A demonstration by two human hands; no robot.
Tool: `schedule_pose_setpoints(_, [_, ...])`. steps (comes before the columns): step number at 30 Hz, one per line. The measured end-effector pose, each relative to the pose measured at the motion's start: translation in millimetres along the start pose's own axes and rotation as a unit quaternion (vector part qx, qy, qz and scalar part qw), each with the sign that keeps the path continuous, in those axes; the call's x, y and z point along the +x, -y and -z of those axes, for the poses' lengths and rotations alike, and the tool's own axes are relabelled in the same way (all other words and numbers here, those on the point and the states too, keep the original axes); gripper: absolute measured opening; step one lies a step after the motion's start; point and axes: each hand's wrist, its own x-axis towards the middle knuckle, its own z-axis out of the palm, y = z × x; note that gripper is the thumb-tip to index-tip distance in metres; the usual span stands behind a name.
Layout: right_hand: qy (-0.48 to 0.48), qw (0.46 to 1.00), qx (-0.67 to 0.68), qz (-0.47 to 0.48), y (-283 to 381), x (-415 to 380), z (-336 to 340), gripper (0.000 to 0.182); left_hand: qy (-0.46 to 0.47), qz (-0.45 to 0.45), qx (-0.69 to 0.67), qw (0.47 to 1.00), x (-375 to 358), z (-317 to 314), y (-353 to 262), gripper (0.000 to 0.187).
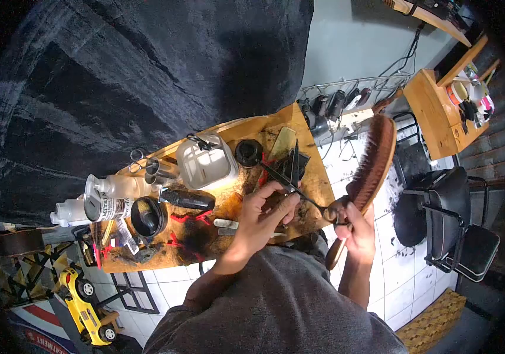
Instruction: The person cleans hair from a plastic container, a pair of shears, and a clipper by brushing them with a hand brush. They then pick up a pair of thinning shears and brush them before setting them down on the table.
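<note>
In my right hand (355, 229) are a long brown-bristled brush (373, 162) with a wooden back, held upright, and the handles of black scissors (310, 199). The blades of the scissors are apart, one pointing up and one to the upper left. At their pivot, the bent fingers of my left hand (271, 213) touch the metal. Below the blades lies the wooden table (317, 177), strewn with dark hair. A round black container (247, 153) and a white plastic tub (207, 162) stand just left of the blades.
Bottles (108, 206), a black bowl (148, 216) and a dark clipper-like tool (188, 199) crowd the table's left part. A wire rack (352, 88) with clippers hangs on the wall. Black chairs (446, 206) stand right. A yellow toy car (84, 307) is lower left.
</note>
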Motion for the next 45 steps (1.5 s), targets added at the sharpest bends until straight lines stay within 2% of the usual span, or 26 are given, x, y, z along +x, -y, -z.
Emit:
schedule_pose_setpoints(1, [0.006, 0.998, 0.047, 0.033, -3, 0, 5, 0.024, 0.019, 0.012, 0.042, 0.999, 2, 5, 1, 0.018])
schedule_pose_setpoints(2, [0.041, 0.999, 0.025, 0.015, -3, 1, 17, 0.052, 0.038, 0.024, 0.084, 0.995, 4, 9, 0, 0.017])
schedule_pose_setpoints(5, [0.024, 0.999, 0.028, 0.028, 1, 2, 23, 0.055, 0.069, 0.064, 0.098, 0.991, 1, 9, -10, 0.017])
schedule_pose_setpoints(7, [0.015, 0.997, 0.053, 0.044, 5, 3, 20, 0.057, 0.102, 0.024, 0.126, 0.986, 3, 16, -12, 0.021])
schedule_pose_setpoints(9, [0.025, 0.999, -0.01, 0.022, 16, 1, 13, 0.041, 0.074, 0.039, 0.179, 0.98, 3, 23, -16, 0.028])
schedule_pose_setpoints(11, [0.041, 0.999, -0.013, 0.013, 14, -2, 21, 0.04, 0.058, 0.084, 0.177, 0.979, 4, 32, -24, 0.034])
schedule_pose_setpoints(13, [0.031, 0.999, -0.019, -0.001, 14, -3, 21, 0.038, 0.041, -0.016, 0.187, 0.981, 9, 40, -21, 0.037])
schedule_pose_setpoints(14, [0.013, 1.0, -0.011, -0.022, 16, -4, 17, 0.036, 0.03, -0.042, 0.11, 0.993, 10, 36, -22, 0.035])
schedule_pose_setpoints(15, [0.014, 1.0, -0.012, -0.022, 15, -4, 12, 0.036, 0.03, -0.042, 0.109, 0.993, 10, 32, -21, 0.035])
schedule_pose_setpoints(17, [-0.029, 0.999, 0.019, -0.02, 12, -3, 3, 0.033, -0.013, -0.016, -0.034, 0.999, 10, 24, -18, 0.027])
schedule_pose_setpoints(18, [-0.004, 1.0, 0.029, -0.005, 6, 0, 5, 0.024, 0.0, -0.014, -0.152, 0.988, 8, 21, -14, 0.022])
schedule_pose_setpoints(19, [-0.003, 1.0, 0.029, -0.005, 3, 1, 6, 0.024, 0.0, -0.015, -0.152, 0.988, 8, 20, -6, 0.022])
schedule_pose_setpoints(21, [0.029, 0.999, -0.013, -0.04, 1, 3, 5, 0.015, 0.004, 0.068, -0.413, 0.908, 11, 26, 20, 0.025])
schedule_pose_setpoints(23, [0.004, 0.997, -0.025, -0.073, 2, 3, -9, 0.005, 0.035, 0.045, -0.376, 0.925, 12, 22, 28, 0.03])
schedule_pose_setpoints(25, [0.009, 0.996, -0.012, -0.082, -6, 2, -9, 0.007, -0.013, 0.088, -0.212, 0.973, 10, 10, 23, 0.037])
schedule_pose_setpoints(27, [-0.011, 0.995, 0.026, -0.092, -14, 0, -10, 0.011, -0.004, 0.054, -0.203, 0.978, 8, -7, 10, 0.046])
schedule_pose_setpoints(31, [0.039, 0.988, -0.062, -0.133, -18, 1, -6, 0.02, 0.035, 0.053, -0.195, 0.979, 3, -14, 4, 0.055])
schedule_pose_setpoints(33, [-0.011, 0.985, -0.172, -0.001, -11, 3, -12, 0.026, 0.026, 0.041, -0.09, 0.995, 4, -9, 5, 0.052])
schedule_pose_setpoints(34, [-0.001, 0.976, -0.214, 0.037, -13, 6, 2, 0.03, 0.009, 0.017, -0.012, 1.0, 4, -4, 7, 0.042])
schedule_pose_setpoints(35, [-0.01, 0.948, -0.303, 0.097, -14, 10, 11, 0.026, 0.009, 0.015, -0.013, 1.0, 3, -2, 4, 0.042])
schedule_pose_setpoints(37, [-0.008, 0.963, -0.257, 0.082, -4, 7, 28, 0.022, 0.022, 0.004, 0.045, 0.999, 2, 1, -2, 0.031])
schedule_pose_setpoints(39, [0.095, 0.959, -0.26, 0.067, 7, 0, 45, 0.026, 0.011, 0.016, 0.05, 0.999, 1, 1, -4, 0.027])
schedule_pose_setpoints(41, [0.165, 0.904, -0.379, 0.11, 14, -5, 34, 0.032, 0.022, 0.058, 0.133, 0.989, 2, 1, -9, 0.021])
schedule_pose_setpoints(42, [0.185, 0.887, -0.416, 0.073, 21, -5, 29, 0.035, 0.008, -0.05, 0.104, 0.993, 0, 1, 3, 0.018])
schedule_pose_setpoints(43, [0.223, 0.843, -0.482, 0.083, 23, -2, 25, 0.038, 0.01, -0.049, 0.102, 0.993, -1, 5, 12, 0.018])
schedule_pose_setpoints(45, [0.181, 0.815, -0.549, 0.044, 24, 3, 14, 0.035, 0.036, -0.075, 0.245, 0.966, -3, 17, 21, 0.021])
